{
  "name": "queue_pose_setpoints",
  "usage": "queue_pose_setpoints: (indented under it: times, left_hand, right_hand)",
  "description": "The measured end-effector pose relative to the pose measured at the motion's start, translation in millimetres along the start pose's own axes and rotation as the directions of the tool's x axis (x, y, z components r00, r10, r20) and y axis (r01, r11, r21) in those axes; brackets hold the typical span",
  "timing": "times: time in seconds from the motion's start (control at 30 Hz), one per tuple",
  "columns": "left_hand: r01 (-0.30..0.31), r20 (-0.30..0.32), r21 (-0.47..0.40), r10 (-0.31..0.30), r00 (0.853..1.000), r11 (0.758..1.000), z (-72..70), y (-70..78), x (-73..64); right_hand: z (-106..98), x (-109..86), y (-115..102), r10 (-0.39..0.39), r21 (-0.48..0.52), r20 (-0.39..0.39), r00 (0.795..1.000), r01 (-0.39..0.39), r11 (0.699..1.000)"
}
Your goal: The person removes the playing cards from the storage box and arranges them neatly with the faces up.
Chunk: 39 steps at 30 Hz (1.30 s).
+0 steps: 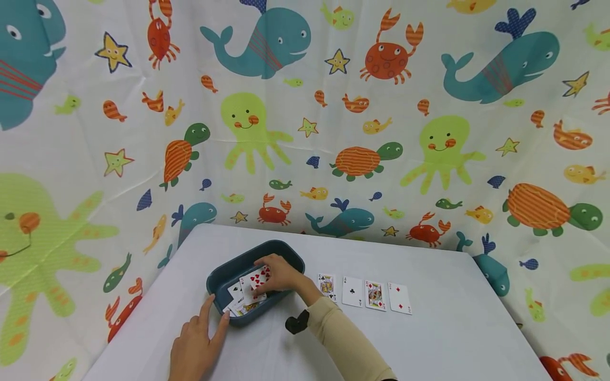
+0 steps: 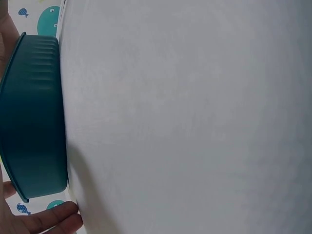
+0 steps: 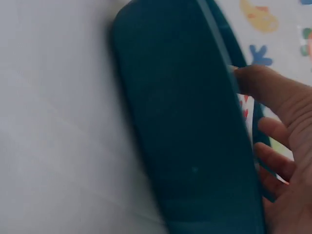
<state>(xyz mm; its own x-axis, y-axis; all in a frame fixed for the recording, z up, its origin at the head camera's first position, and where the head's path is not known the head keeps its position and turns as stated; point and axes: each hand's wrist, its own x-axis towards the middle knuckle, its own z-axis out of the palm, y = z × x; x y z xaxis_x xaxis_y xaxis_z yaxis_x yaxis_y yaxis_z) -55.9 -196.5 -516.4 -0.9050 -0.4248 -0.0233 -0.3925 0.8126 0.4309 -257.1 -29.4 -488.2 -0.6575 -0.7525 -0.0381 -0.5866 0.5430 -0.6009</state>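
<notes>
A dark teal oblong tub (image 1: 292, 254) stands on the white table with several loose playing cards (image 1: 236, 291) inside. My right hand (image 1: 281, 275) reaches over its near side and pinches a playing card with red hearts (image 1: 260, 277) between thumb and fingers. In the right wrist view the tub's side (image 3: 190, 122) hides most of that card. At the tub's near left corner is my left hand (image 1: 197, 338), its fingers spread, index finger and thumb right at the rim. The left wrist view shows the tub's outer wall (image 2: 34, 117) beside the fingers.
Right of the tub, face-up cards lie in a row: a club face card (image 1: 326, 286), a club card (image 1: 352, 291), a diamond face card (image 1: 375, 295) and a diamond card (image 1: 400, 298). A sea-animal curtain (image 1: 305, 116) hangs behind the white table (image 1: 452, 328).
</notes>
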Motion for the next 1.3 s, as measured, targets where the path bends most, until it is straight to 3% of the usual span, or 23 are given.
queue_pose_setpoints:
  times: [0.23, 0.47, 0.57, 0.67, 1.07, 1.17, 1.3]
  left_hand:
    - [-0.005, -0.003, 0.0, 0.005, 1.0, 1.0, 0.2, -0.3, -0.2]
    - [-0.008, -0.02, -0.001, 0.008, 1.0, 1.0, 1.9, -3.7, -0.1]
    - [-0.005, -0.025, -0.003, 0.004, 1.0, 1.0, 2.0, -4.5, -0.1]
    - [-0.004, -0.025, -0.001, 0.004, 1.0, 1.0, 1.7, -3.8, -0.1]
    - [-0.009, -0.005, 0.0, 0.009, 1.0, 1.0, 2.0, -2.6, 1.6]
    - [-0.024, -0.012, -0.002, 0.024, 1.0, 1.0, 1.7, -4.2, 2.4]
    - [-0.035, -0.014, -0.001, 0.035, 0.999, 0.999, 1.7, -5.2, 3.3]
  right_hand:
    - [-10, -18.4, -4, -0.005, 0.249, -0.087, 0.996, 0.026, 0.968]
    - [-21, -41.8, 2, -0.011, 0.521, -0.135, 0.991, 0.081, 0.849]
    - [-25, -52.9, 5, -0.031, 0.566, -0.163, 0.986, 0.119, 0.816]
    - [-29, -64.1, 8, -0.043, 0.581, -0.189, 0.981, 0.146, 0.801]
    - [-42, -118.8, 27, -0.109, 0.548, -0.225, 0.968, 0.218, 0.808]
    - [-45, -131.5, 34, -0.118, 0.51, -0.212, 0.97, 0.213, 0.834]
    - [-48, -146.4, 43, -0.131, 0.416, -0.151, 0.98, 0.184, 0.891]
